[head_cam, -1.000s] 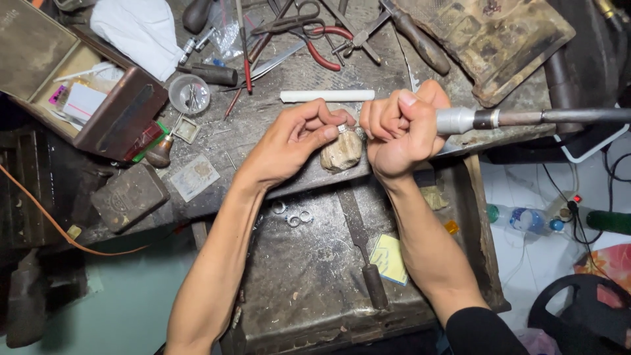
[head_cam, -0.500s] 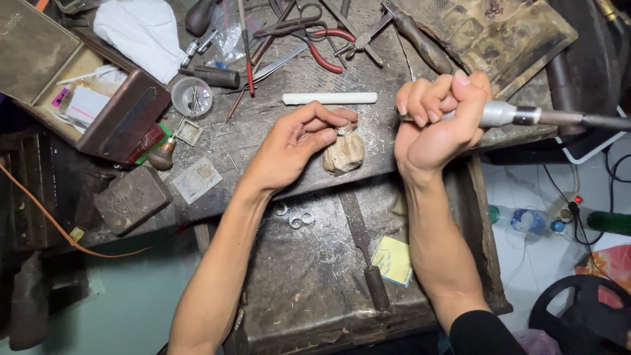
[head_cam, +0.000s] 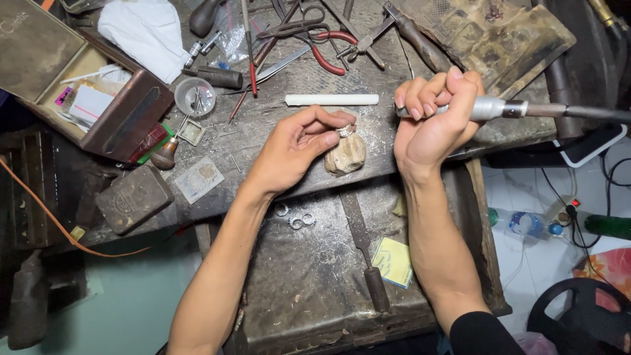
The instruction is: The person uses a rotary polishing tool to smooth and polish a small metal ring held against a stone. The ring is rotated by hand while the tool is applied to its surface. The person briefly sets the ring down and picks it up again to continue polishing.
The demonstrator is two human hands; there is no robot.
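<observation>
My left hand pinches a small silver ring against the top of a worn wooden bench peg at the workbench edge. My right hand is lifted to the right of the ring, its fist wrapped around a metal rotary handpiece whose flexible shaft runs off to the right. The tool's tip is hidden behind my fingers and is apart from the ring.
A white stick lies just behind the ring. Red-handled pliers and other hand tools crowd the back of the bench. Three loose rings and a file lie in the metal tray below. An open box sits at left.
My right hand has pulled away from the ring, moving right and up with the handpiece. My left hand has stayed on the ring at the peg.
</observation>
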